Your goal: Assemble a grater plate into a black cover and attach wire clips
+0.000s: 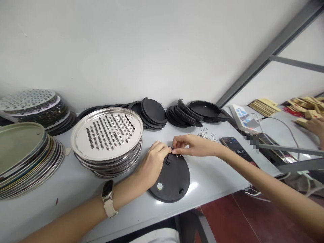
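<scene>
A flat black round disc [174, 180] lies on the grey table before me, with a small strap [168, 159] near its top, a round sticker [160, 186] and a small dark slot. My left hand [154, 163] rests over its upper left edge, fingers closed on the rim by the strap. Opposite it, my right hand [191, 146] pinches at the disc's top edge. A small metal ring [178, 155] shows under its fingertips. The two hands' fingertips meet there, which hides how ring and strap join.
Perforated metal plates [108, 162] are stacked to the left, beside coloured round plates [27, 168]. Black round covers [154, 111] line the wall. Loose metal clips [206, 135], a phone [238, 150] and a power strip [243, 118] lie right. Another person's hand [316, 126] is at wooden pieces.
</scene>
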`<state>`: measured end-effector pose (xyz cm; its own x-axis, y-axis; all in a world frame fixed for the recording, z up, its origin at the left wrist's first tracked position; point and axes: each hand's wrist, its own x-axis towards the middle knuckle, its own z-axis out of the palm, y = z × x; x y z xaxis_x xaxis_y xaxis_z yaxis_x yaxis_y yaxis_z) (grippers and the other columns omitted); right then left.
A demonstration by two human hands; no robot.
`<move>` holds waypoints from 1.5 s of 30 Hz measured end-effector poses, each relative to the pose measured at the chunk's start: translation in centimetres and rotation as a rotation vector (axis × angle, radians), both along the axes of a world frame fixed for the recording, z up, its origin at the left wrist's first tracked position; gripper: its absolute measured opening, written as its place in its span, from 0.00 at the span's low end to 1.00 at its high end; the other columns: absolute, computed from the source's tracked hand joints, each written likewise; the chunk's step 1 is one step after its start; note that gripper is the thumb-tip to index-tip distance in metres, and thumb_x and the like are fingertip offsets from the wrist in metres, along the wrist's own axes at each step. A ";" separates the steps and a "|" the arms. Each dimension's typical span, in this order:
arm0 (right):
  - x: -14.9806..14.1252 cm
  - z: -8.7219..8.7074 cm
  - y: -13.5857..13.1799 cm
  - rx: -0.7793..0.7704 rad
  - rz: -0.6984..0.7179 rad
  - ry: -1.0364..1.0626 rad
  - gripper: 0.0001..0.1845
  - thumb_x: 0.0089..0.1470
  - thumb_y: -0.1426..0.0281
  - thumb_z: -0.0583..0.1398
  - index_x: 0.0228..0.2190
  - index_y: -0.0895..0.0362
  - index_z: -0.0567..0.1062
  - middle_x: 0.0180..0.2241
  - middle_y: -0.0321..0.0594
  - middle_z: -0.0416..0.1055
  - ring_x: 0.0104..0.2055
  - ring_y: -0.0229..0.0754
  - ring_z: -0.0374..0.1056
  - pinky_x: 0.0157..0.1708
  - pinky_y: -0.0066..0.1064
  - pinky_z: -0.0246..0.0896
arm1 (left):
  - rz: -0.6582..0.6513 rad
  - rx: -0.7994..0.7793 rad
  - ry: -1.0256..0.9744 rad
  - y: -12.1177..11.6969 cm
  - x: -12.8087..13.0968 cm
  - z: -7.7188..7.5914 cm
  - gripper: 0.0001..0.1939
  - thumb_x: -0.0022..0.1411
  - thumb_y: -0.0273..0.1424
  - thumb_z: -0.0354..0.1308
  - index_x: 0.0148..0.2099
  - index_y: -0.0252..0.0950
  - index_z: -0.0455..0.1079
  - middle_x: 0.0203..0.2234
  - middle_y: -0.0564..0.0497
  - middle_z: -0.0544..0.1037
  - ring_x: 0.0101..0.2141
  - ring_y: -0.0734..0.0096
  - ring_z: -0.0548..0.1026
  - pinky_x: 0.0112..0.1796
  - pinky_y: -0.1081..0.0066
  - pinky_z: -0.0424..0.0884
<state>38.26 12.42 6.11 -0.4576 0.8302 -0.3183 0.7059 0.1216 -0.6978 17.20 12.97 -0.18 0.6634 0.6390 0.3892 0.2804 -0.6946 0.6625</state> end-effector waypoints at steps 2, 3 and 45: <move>0.3 0.1 1.1 -0.097 0.023 0.032 0.16 0.54 0.56 0.60 0.32 0.57 0.72 0.29 0.38 0.74 0.32 0.39 0.69 0.32 0.29 0.62 | -0.007 0.000 -0.005 0.0 0.0 0.0 0.15 0.67 0.18 0.45 0.43 0.37 0.71 0.38 0.49 0.72 0.42 0.66 0.70 0.43 0.64 0.71; 0.4 0.1 1.5 -0.141 0.025 0.044 0.16 0.53 0.56 0.61 0.32 0.57 0.72 0.29 0.37 0.74 0.32 0.39 0.69 0.32 0.30 0.62 | -0.012 0.000 -0.006 0.1 0.0 0.0 0.15 0.67 0.18 0.45 0.43 0.37 0.71 0.38 0.48 0.72 0.42 0.66 0.70 0.43 0.64 0.71; -2.3 -3.1 -4.5 0.423 -0.414 0.067 0.08 0.59 0.69 0.58 0.37 0.53 0.77 0.38 0.38 0.78 0.42 0.44 0.73 0.45 0.37 0.67 | 0.070 -0.045 -0.022 0.4 0.4 0.7 0.10 0.65 0.18 0.51 0.37 0.33 0.72 0.33 0.49 0.76 0.38 0.65 0.72 0.41 0.66 0.68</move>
<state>35.92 7.96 3.04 -0.0762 0.9923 0.0975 0.7099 0.1226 -0.6935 17.65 13.40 0.56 0.6080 0.7007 0.3732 0.3122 -0.6432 0.6991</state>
